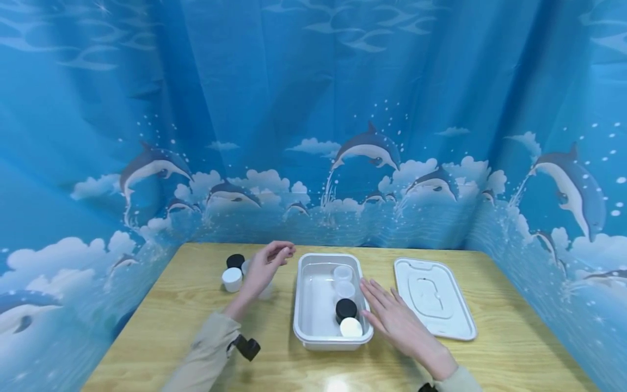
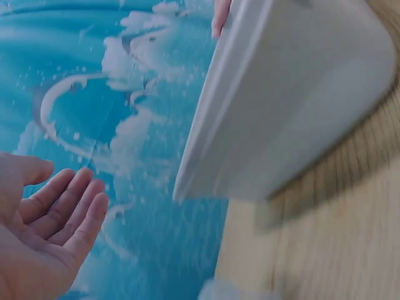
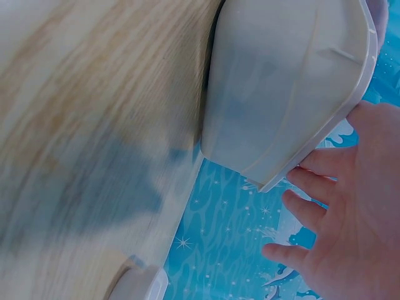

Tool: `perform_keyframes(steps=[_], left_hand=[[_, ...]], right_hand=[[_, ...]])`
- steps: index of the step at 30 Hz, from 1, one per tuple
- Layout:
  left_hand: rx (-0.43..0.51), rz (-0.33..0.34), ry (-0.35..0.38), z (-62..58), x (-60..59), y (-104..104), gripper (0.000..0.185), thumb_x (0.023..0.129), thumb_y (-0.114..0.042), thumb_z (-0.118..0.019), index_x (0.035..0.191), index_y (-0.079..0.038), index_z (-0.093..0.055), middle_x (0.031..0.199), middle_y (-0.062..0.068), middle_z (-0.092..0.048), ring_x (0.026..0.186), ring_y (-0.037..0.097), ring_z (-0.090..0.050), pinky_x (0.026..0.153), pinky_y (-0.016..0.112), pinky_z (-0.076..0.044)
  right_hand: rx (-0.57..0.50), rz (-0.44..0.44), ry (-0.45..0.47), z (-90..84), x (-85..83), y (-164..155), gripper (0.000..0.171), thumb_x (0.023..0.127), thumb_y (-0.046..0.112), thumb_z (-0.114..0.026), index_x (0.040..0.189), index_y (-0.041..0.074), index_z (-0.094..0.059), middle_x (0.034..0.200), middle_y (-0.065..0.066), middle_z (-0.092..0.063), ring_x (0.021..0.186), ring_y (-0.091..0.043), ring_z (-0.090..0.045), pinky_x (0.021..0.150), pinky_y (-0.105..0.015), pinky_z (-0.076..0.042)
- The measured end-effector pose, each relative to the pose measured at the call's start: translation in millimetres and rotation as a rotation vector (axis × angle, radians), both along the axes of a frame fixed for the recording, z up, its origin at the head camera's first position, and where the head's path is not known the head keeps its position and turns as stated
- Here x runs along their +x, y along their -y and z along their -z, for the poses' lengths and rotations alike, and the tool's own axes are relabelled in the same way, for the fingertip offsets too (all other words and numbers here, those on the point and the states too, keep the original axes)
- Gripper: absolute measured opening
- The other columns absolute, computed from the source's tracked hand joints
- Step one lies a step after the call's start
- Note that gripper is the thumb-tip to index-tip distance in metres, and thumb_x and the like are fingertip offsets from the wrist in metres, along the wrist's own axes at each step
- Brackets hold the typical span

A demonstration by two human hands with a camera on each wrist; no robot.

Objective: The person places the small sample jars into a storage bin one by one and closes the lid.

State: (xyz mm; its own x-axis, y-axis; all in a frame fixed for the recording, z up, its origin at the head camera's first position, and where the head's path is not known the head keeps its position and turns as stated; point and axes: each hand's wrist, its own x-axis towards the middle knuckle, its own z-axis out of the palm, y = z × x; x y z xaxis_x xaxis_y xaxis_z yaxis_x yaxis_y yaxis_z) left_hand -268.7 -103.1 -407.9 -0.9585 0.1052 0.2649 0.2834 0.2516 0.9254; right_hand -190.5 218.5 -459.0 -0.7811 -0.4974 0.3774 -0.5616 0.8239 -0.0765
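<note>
A right hand (image 1: 397, 321) rests with straight fingers against a white tub (image 1: 313, 296) holding small jars. The left hand (image 1: 262, 269) hovers empty, fingers loosely curled, above jars (image 1: 232, 279) on the table (image 1: 171, 326).

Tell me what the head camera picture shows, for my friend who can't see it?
Two empty hands hover over a wooden table: the right hand with straight fingers at a white tub holding small jars, the left hand raised near more jars. A white lid lies right of the tub.

Two bare hands, left hand (image 1: 262, 269) and right hand (image 1: 394, 321); beige long sleeves (image 1: 208, 348) on both arms; black wrist-mounted camera (image 1: 246, 346) at left cuff.
</note>
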Motion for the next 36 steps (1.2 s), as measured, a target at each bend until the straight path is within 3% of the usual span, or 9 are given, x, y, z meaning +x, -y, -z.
perform_keyframes(steps=[8, 13, 17, 21, 27, 31, 36], left_hand=[[-0.139, -0.094, 0.029, 18.0, 4.9, 36.5, 0.031, 0.102, -0.014, -0.062, 0.131, -0.003, -0.064, 0.125, 0.014, -0.069, 0.117, 0.029, -0.065, 0.1, 0.041, -0.056], [-0.173, -0.096, 0.026, 35.6, 7.4, 51.9, 0.036, 0.097, -0.006, -0.067, 0.131, 0.004, -0.06, 0.129, 0.021, -0.066, 0.121, 0.036, -0.062, 0.105, 0.047, -0.052], [-0.268, -0.097, -0.013, 47.3, 9.5, 59.5, 0.041, 0.092, -0.003, -0.072, 0.13, 0.006, -0.06, 0.129, 0.023, -0.065, 0.122, 0.038, -0.061, 0.106, 0.05, -0.05], [-0.344, -0.096, -0.004, 54.4, 10.6, 62.7, 0.046, 0.089, -0.006, -0.077, 0.13, 0.006, -0.06, 0.128, 0.023, -0.065, 0.12, 0.04, -0.061, 0.103, 0.051, -0.052], [-0.344, -0.093, 0.058, 64.1, 11.7, 64.6, 0.053, 0.083, -0.004, -0.082, 0.129, 0.008, -0.059, 0.127, 0.027, -0.064, 0.115, 0.043, -0.063, 0.095, 0.05, -0.057], [-0.302, -0.086, 0.054, 69.4, 11.8, 64.6, 0.052, 0.08, 0.001, -0.083, 0.125, 0.012, -0.059, 0.122, 0.032, -0.064, 0.108, 0.044, -0.066, 0.089, 0.047, -0.06], [-0.291, -0.11, 0.049, 70.1, 12.7, 62.9, 0.046, 0.08, 0.0, -0.083, 0.12, 0.011, -0.061, 0.114, 0.031, -0.067, 0.105, 0.043, -0.068, 0.09, 0.048, -0.06]], right_hand=[[0.003, -0.003, -0.007, 0.5, -0.6, -0.5, 0.059, 0.104, 0.034, -0.055, 0.153, 0.002, -0.042, 0.158, -0.013, -0.041, 0.145, -0.033, -0.039, 0.115, -0.065, -0.033], [0.002, -0.004, -0.013, 1.0, -1.0, -0.9, 0.06, 0.104, 0.034, -0.055, 0.153, 0.003, -0.042, 0.158, -0.012, -0.041, 0.144, -0.033, -0.04, 0.115, -0.065, -0.033], [-0.002, -0.002, -0.01, 1.7, -1.2, -0.8, 0.06, 0.103, 0.034, -0.056, 0.153, 0.003, -0.042, 0.158, -0.012, -0.042, 0.144, -0.033, -0.04, 0.115, -0.065, -0.033], [0.001, 0.0, -0.007, 1.7, -1.3, -0.4, 0.06, 0.104, 0.034, -0.056, 0.153, 0.003, -0.042, 0.158, -0.011, -0.041, 0.144, -0.033, -0.04, 0.115, -0.064, -0.032], [-0.002, 0.006, 0.004, 1.5, -1.1, 0.3, 0.059, 0.104, 0.036, -0.054, 0.153, 0.004, -0.043, 0.159, -0.01, -0.04, 0.145, -0.031, -0.039, 0.116, -0.064, -0.032], [0.002, 0.012, 0.012, 1.2, -1.1, 0.2, 0.059, 0.104, 0.036, -0.053, 0.153, 0.004, -0.042, 0.159, -0.01, -0.039, 0.146, -0.031, -0.038, 0.116, -0.063, -0.031], [-0.003, 0.01, 0.022, 0.5, -0.5, 0.3, 0.059, 0.105, 0.036, -0.053, 0.153, 0.004, -0.042, 0.159, -0.011, -0.04, 0.145, -0.032, -0.038, 0.116, -0.064, -0.031]])
